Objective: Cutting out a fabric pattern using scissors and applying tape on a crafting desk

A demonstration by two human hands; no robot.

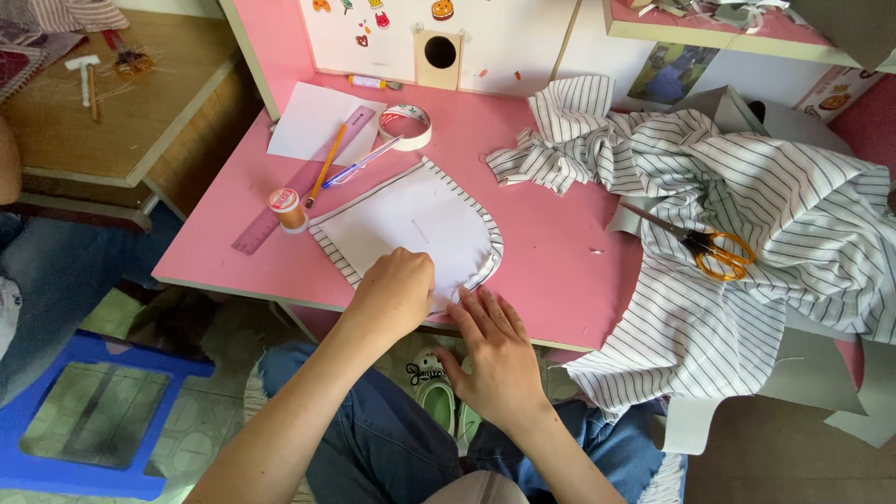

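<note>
A white pocket-shaped pattern piece (pixel 411 224), edged by striped fabric folded around it, lies flat near the front edge of the pink desk (pixel 551 243). The left hand (pixel 397 289) presses down on its lower edge, fingers curled. The right hand (pixel 499 359) lies open just beside it, fingertips touching the curved corner. A thread spool (pixel 287 207), ruler (pixel 303 182) and pencil (pixel 329 161) sit to the left; orange-handled scissors (pixel 714 250) rest on striped cloth (pixel 747 215) to the right.

Both forearms bare, reaching up from bottom of frame, angled slightly toward each other. Left hand (pixel 397 287) curled, knuckles up, fingertips pressed down. Right hand (pixel 499 350) just beside it, palm down, fingers spread and extended forward, wrist bent slightly inward
</note>
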